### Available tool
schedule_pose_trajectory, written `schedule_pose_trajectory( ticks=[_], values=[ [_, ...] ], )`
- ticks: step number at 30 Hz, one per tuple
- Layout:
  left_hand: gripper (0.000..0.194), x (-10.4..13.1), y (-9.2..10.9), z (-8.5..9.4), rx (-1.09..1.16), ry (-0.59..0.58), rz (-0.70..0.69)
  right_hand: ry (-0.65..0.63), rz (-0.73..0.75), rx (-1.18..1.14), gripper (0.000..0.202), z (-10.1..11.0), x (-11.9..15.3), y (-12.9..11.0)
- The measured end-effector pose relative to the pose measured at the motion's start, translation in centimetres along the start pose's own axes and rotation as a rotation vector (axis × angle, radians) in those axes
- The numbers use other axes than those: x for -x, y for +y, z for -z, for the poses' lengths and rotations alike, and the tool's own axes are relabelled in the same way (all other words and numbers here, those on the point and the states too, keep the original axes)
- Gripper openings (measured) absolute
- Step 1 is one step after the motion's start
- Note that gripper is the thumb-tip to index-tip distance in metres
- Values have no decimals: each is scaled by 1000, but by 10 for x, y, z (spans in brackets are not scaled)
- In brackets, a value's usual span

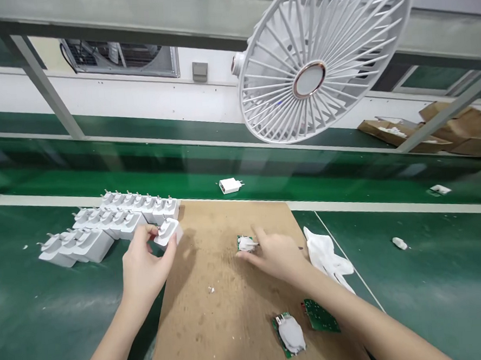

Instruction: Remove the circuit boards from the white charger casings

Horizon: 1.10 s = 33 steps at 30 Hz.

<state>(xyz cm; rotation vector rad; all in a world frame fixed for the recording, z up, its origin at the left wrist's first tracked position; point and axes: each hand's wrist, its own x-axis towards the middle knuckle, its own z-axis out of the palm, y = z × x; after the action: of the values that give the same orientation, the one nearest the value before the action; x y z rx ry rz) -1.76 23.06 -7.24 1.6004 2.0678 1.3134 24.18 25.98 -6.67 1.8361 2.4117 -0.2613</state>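
My left hand point(148, 264) is closed on a white plug-in charger housing point(168, 231), pinched between thumb and fingers above the left edge of a brown wooden board point(216, 322). Beside it, similar white charger housings point(123, 220) stand in rows with their pins pointing up. Over the middle of the board, the thumb and forefinger of my right hand point(275, 252) are around a small green circuit board point(245, 244) topped with white compound. Nearer me lie another circuit board point(290, 334) with a white-coated part and a bare-looking green board point(321, 316), partly behind my right forearm.
A white fan point(310, 78) hangs over the far side. One white charger point(230, 185) lies on the green strip behind the board. White gloves point(326, 253) lie at the right edge; small white pieces point(400, 243) rest farther right. Cardboard boxes point(461, 128) stand at the back right.
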Motion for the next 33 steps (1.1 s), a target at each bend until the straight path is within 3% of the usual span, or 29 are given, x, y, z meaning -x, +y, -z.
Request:
schedule_pose_trajectory(
  ticks=[5,9,13,17,25,28,33],
  values=[
    [34,11,17,-2,869,-375,368,16,-26,3,43,-12,4,-13],
    [42,18,25,-1,1126,-503,613,9,-3,-38,37,-9,9,-3],
    [45,25,30,-2,1228,-547,774,-1,-56,-20,40,-12,12,-2],
    [35,29,30,-6,1247,-573,770,13,-109,7,35,-18,10,-9],
    [23,27,26,-7,1331,-580,746,138,69,-112,22,-17,7,-2],
    [23,28,28,-7,1352,-603,765,239,164,-192,26,-2,22,2],
    [28,36,29,-10,1347,-642,834,457,401,-386,34,48,61,2]
  ],
)
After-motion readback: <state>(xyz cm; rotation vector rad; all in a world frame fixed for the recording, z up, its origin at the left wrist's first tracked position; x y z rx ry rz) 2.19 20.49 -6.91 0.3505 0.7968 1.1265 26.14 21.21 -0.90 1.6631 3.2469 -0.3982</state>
